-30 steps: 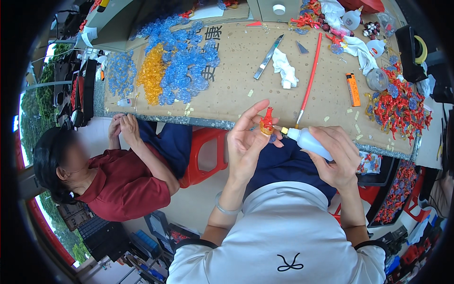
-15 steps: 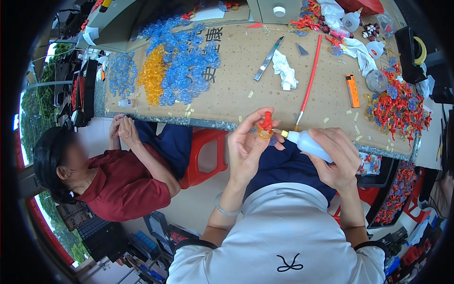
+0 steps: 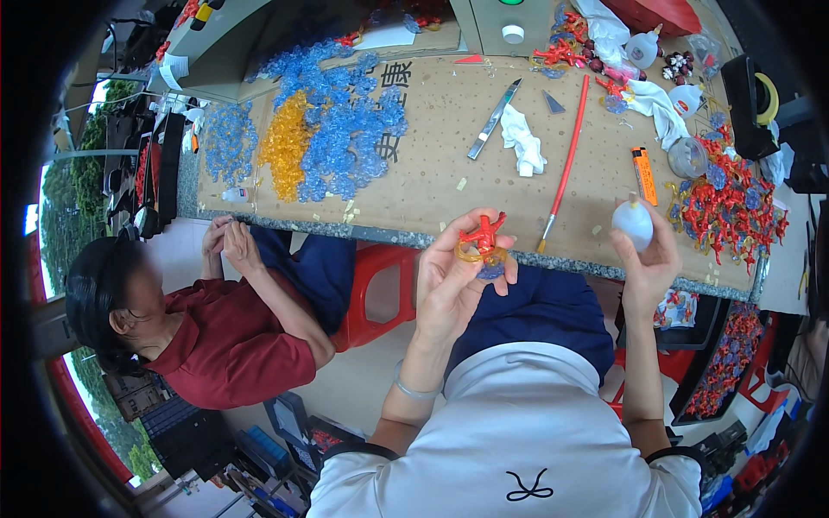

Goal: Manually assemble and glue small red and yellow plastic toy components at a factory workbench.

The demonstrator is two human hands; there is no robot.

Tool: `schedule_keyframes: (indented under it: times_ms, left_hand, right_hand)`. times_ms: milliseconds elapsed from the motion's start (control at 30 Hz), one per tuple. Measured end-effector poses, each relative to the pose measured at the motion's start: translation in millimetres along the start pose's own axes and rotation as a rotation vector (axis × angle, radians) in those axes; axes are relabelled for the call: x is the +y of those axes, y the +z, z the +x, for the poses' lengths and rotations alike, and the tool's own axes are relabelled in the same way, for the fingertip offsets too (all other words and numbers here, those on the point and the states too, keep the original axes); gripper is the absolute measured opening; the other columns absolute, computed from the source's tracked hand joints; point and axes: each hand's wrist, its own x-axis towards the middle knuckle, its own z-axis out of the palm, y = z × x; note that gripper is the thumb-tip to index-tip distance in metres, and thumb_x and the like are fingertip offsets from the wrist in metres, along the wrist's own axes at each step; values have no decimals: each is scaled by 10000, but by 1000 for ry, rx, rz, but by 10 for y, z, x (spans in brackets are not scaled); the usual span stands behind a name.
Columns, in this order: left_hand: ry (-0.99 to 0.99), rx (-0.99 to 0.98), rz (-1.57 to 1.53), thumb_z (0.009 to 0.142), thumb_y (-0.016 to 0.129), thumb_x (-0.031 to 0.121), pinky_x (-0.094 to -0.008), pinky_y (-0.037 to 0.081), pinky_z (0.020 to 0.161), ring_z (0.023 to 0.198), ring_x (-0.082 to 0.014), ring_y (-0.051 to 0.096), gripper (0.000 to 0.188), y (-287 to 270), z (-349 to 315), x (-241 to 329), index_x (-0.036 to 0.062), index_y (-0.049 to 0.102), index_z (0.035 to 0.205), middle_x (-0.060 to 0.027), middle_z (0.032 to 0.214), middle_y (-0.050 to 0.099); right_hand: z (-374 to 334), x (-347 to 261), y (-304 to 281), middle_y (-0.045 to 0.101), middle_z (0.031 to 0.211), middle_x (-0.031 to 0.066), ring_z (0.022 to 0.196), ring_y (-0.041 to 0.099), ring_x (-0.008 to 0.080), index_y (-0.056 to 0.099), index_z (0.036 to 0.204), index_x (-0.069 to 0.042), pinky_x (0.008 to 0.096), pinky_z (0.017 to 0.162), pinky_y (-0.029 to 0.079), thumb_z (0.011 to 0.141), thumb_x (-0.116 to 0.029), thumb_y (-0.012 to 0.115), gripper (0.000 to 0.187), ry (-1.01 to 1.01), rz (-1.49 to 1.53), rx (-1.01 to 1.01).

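Figurine (image 3: 484,231) of glossy red, with a translucent amber ring (image 3: 467,253) and a blue piece (image 3: 492,271) at its lower end, held between the thumb and fingers of the left hand (image 3: 446,289) by the near edge of the cardboard-covered table (image 3: 432,155). The right hand (image 3: 654,261) is wrapped round a white squeeze bottle (image 3: 633,228), well apart from the figurine, its nozzle (image 3: 633,198) pointing up. Judged by appearance, the figurine is light, stiff and rather slippery, its thin limbs the likeliest to snap; the thicker base offers the safer hold. The bottle is probably soft-walled, best gripped loosely around its body. Compared with half a second earlier, the nozzle no longer meets the figurine, the bottle stands upright farther right, and the figurine is turned, exposing its spread limbs.
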Motion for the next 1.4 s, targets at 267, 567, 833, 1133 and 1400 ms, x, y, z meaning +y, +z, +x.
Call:
schedule_keyframes:
  times_ms: [267, 567, 833, 1133, 1400]
  left_hand:
    - [-9, -8, -20, 834, 610, 81, -273, 498, 538, 726, -317, 619, 540, 43, 4, 23, -85, 406, 1306, -230, 1058, 644]
    - [82, -36, 181, 869, 584, 112, -288, 515, 534, 720, -309, 632, 509, 119, 40, 13, -62, 405, 1313, -206, 1022, 642]
    - [134, -40, 199, 893, 567, 114, -293, 539, 591, 784, -303, 648, 471, 102, 62, 3, -43, 420, 1312, -213, 1054, 614]
    - [107, 78, 383, 877, 587, 81, -302, 542, 612, 795, -276, 653, 437, 169, -26, 58, -84, 495, 1271, -226, 1063, 632]
    - [115, 91, 395, 879, 601, 84, -310, 547, 613, 796, -257, 657, 426, 228, -89, 107, -97, 505, 1252, -241, 1066, 634]
  right_hand:
    - [168, 395, 85, 636, 1105, 135, 1058, 598, 193, 577, 1119, 33, 310, 924, 461, 790, 63, 668, 343, 37, -9, 53]
    - [95, 264, 38, 637, 1094, 126, 1013, 600, 170, 550, 1190, 18, 291, 889, 463, 813, 11, 683, 400, -47, -98, -39]
    - [-124, -255, 43, 677, 937, 121, 878, 638, 135, 487, 1066, 11, 258, 756, 495, 725, -56, 804, 471, 24, 6, -298]
    - [-234, -357, 97, 668, 895, 121, 799, 658, 159, 596, 997, 21, 263, 700, 514, 655, -78, 842, 433, -251, -165, -319]
    - [-192, -423, 139, 698, 864, 170, 765, 694, 235, 661, 990, 51, 294, 689, 533, 637, -94, 858, 430, -387, -201, -334]
